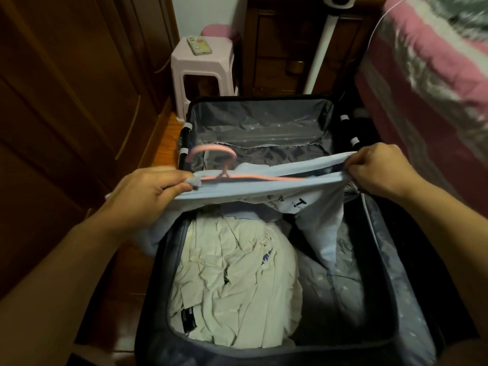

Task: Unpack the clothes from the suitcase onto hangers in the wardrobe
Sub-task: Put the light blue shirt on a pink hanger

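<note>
Nearby: phone (199, 45) on stool (202, 65), beyond suitcase (412, 323).

The pink hanger (237, 175) is partly tucked inside the light blue shirt (264, 191) — its right end is covered. The letters on the shirt are too small to read. The cream clothes (232, 281) hide the suitcase (264, 352) floor under them. The bed (435, 62) is blurry and cut off at the right edge — so is the wardrobe (66, 88) at the left.

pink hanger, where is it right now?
Head view, centre: the pink hanger sits inside the light blue shirt, stretched between left hand and right hand above the open suitcase.
</note>
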Action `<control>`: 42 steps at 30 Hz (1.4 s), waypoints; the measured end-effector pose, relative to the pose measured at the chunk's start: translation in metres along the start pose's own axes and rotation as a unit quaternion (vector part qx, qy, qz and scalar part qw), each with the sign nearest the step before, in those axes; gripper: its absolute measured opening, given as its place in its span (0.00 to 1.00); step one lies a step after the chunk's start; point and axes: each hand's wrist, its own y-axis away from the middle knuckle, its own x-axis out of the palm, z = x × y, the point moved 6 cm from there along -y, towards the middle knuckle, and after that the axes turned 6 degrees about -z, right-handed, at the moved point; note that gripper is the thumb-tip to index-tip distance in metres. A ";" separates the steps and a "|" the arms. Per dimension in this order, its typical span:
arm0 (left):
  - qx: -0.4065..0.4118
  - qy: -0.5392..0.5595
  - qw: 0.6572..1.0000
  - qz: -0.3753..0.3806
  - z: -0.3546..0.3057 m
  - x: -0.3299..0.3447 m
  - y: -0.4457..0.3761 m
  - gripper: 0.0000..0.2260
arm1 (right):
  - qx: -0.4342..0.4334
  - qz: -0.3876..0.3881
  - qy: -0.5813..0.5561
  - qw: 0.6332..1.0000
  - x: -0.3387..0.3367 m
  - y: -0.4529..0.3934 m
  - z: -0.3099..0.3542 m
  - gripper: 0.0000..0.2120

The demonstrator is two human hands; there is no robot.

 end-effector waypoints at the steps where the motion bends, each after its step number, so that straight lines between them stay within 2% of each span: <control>1: 0.017 -0.037 0.999 0.015 -0.002 0.003 0.001 0.14 | -0.015 -0.022 0.022 0.999 -0.005 0.001 0.003 0.11; 2: 0.020 -0.065 0.997 0.022 -0.001 0.007 0.003 0.16 | -0.033 -0.044 0.025 0.998 -0.009 0.003 0.009 0.11; 3: 0.013 -0.079 0.997 0.018 0.001 0.009 0.005 0.17 | -0.052 -0.059 -0.021 0.997 -0.013 0.006 0.017 0.12; 4: -0.003 -0.080 0.997 0.003 0.003 0.010 0.007 0.17 | -0.058 -0.048 -0.120 0.990 -0.017 0.009 0.027 0.12; 5: -0.025 -0.071 0.997 -0.020 0.006 0.009 0.007 0.16 | -0.054 -0.002 -0.258 0.965 -0.017 0.013 0.040 0.12; 6: -0.047 -0.054 0.996 -0.046 0.007 0.007 0.006 0.13 | -0.050 0.053 -0.384 0.921 -0.016 0.017 0.052 0.12; 7: -0.060 -0.028 0.995 -0.071 0.007 0.005 0.003 0.11 | -0.048 0.081 -0.462 0.882 -0.015 0.016 0.057 0.15; 8: -0.064 0.004 0.994 -0.092 0.005 0.002 0.001 0.09 | -0.052 0.089 -0.477 0.873 -0.012 0.013 0.055 0.18; 9: -0.062 0.033 0.992 -0.108 0.000 -0.001 -0.001 0.08 | -0.057 0.089 -0.452 0.886 -0.007 0.010 0.051 0.20; 11: -0.050 0.070 0.989 -0.124 -0.014 -0.007 -0.005 0.08 | -0.118 0.072 -0.286 0.948 0.003 0.012 0.049 0.26; 13: -0.039 0.087 0.986 -0.141 -0.027 -0.011 -0.006 0.08 | -0.223 0.082 -0.127 0.963 0.023 0.025 0.060 0.26; 15: -0.027 0.087 0.982 -0.168 -0.036 -0.016 -0.011 0.07 | -0.251 0.069 -0.065 0.963 0.031 0.032 0.075 0.18; 19: -0.025 0.098 0.975 -0.200 -0.065 -0.054 -0.043 0.05 | -0.232 -0.116 -0.090 0.962 -0.020 0.017 0.094 0.17; 22: -0.038 0.082 0.974 -0.206 -0.097 -0.127 -0.099 0.05 | -0.232 -0.161 -0.105 0.953 -0.107 -0.021 0.115 0.15; 25: -0.028 0.054 0.975 -0.213 -0.149 -0.235 -0.163 0.06 | -0.256 -0.213 -0.134 0.933 -0.236 -0.054 0.141 0.14; 26: -0.023 0.036 0.976 -0.215 -0.163 -0.260 -0.175 0.07 | -0.228 -0.259 -0.155 0.926 -0.269 -0.057 0.144 0.14; 28: -0.029 0.022 0.972 -0.232 -0.198 -0.335 -0.209 0.08 | -0.091 -0.336 -0.244 0.905 -0.343 -0.068 0.126 0.12; 30: -0.044 0.031 0.970 -0.236 -0.234 -0.405 -0.232 0.08 | 0.026 -0.292 -0.323 0.900 -0.383 -0.064 0.113 0.14; 32: -0.049 0.040 0.971 -0.231 -0.265 -0.458 -0.248 0.08 | 0.071 -0.195 -0.335 0.919 -0.394 -0.059 0.111 0.21; 33: -0.048 0.040 0.973 -0.224 -0.281 -0.485 -0.254 0.08 | 0.092 -0.170 -0.328 0.924 -0.409 -0.055 0.113 0.20; 35: -0.059 0.031 0.974 -0.215 -0.301 -0.524 -0.256 0.07 | 0.137 -0.183 -0.316 0.921 -0.446 -0.049 0.117 0.14; 37: -0.051 0.009 0.978 -0.200 -0.315 -0.550 -0.251 0.07 | 0.155 -0.217 -0.329 0.906 -0.494 -0.045 0.124 0.13; 39: -0.043 -0.029 0.985 -0.167 -0.327 -0.570 -0.244 0.07 | 0.118 -0.232 -0.350 0.900 -0.542 -0.044 0.136 0.12; 40: -0.040 -0.040 0.986 -0.157 -0.333 -0.579 -0.241 0.08 | 0.070 -0.222 -0.347 0.909 -0.560 -0.046 0.142 0.12; 42: -0.034 -0.011 0.987 -0.159 -0.346 -0.589 -0.238 0.06 | -0.082 -0.190 -0.261 0.943 -0.586 -0.049 0.165 0.14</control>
